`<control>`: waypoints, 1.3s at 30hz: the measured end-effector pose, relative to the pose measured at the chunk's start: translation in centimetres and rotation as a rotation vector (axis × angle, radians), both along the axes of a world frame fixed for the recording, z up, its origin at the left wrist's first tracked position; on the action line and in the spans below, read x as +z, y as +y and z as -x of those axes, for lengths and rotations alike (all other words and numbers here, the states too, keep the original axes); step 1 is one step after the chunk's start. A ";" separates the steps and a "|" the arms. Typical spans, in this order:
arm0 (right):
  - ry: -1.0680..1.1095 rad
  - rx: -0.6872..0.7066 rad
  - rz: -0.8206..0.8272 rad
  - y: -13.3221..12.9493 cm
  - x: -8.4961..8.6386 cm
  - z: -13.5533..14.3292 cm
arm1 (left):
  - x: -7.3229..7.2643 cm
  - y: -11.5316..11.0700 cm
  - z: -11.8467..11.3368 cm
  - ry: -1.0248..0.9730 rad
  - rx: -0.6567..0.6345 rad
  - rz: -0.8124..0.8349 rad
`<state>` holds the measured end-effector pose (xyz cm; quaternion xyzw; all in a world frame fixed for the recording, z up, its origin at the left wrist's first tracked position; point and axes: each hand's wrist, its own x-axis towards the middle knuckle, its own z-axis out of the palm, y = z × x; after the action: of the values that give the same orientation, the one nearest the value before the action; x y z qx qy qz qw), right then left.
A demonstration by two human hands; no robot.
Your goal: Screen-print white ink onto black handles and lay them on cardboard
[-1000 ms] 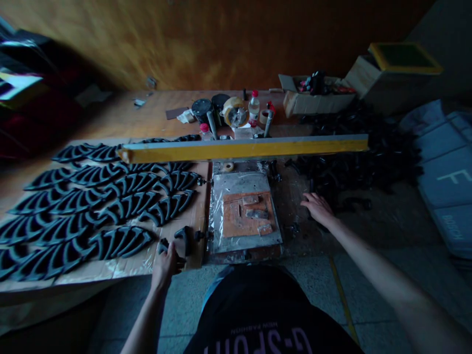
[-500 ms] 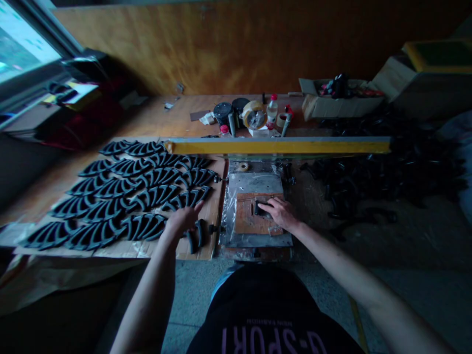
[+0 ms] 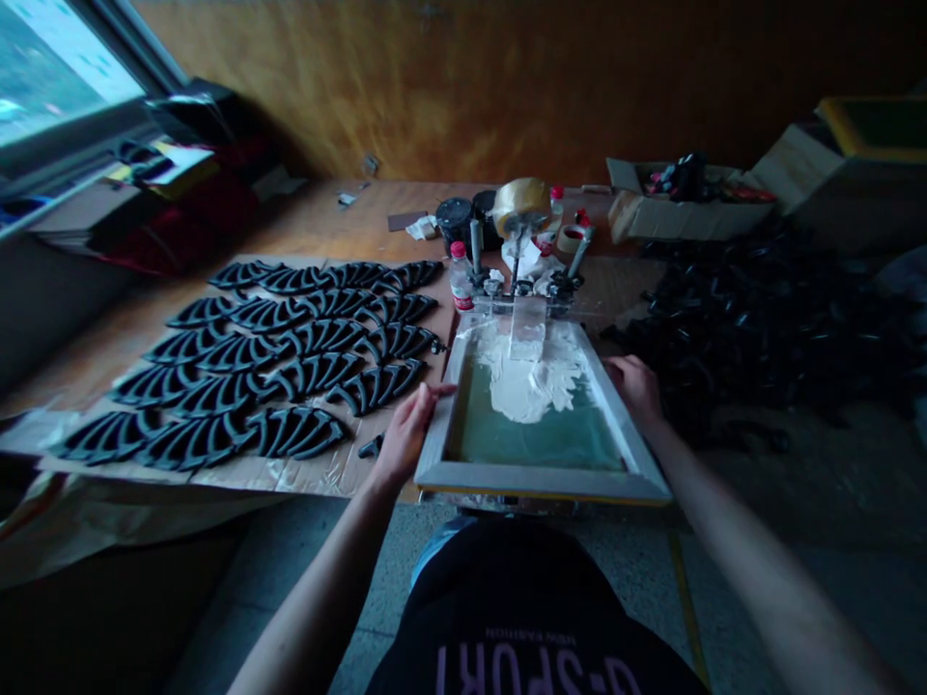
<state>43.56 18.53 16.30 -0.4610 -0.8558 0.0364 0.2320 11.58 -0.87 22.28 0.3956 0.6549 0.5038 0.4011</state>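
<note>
A screen-printing frame (image 3: 545, 480) with pale rails and a green mesh lies lowered in front of me. Thick white ink (image 3: 527, 391) is spread over the upper part of its mesh, where a clear squeegee blade (image 3: 528, 323) rests. My left hand (image 3: 409, 430) is at the left rail, its fingers closed on the edge. On the opposite rail, my right hand (image 3: 638, 388) grips the side with bent fingers. Under the frame, the base plate and the small black piece are hidden. A black curved part (image 3: 371, 446) shows beside my left hand.
Rows of black curved parts (image 3: 210, 362) cover the cardboard on the left. A heap of glossy black parts (image 3: 782, 319) lies on the right. Behind the frame stand a tape roll (image 3: 519, 205), a bottle (image 3: 462, 278), dark tubs (image 3: 455, 224) and an open carton (image 3: 677, 217).
The raised screen frame has come down over the base plate. My left hand moved right from the black parts to the left rail; my right hand left the black piece for the right rail.
</note>
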 end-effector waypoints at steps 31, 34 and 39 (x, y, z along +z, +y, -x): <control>-0.028 0.490 0.099 -5.2 2.0 8.7 | -9.1 -0.6 -0.4 0.007 0.011 0.276; 0.081 0.320 0.101 -0.9 4.5 10.3 | -6.0 -0.8 -0.3 -0.017 0.054 0.204; 0.210 -0.042 0.022 5.4 7.5 6.2 | 1.2 0.4 -0.5 -0.106 0.103 0.060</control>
<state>37.39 23.88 23.81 -0.4749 -0.8165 0.0892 0.3159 12.04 -0.46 23.49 0.3219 0.6668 0.5244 0.4204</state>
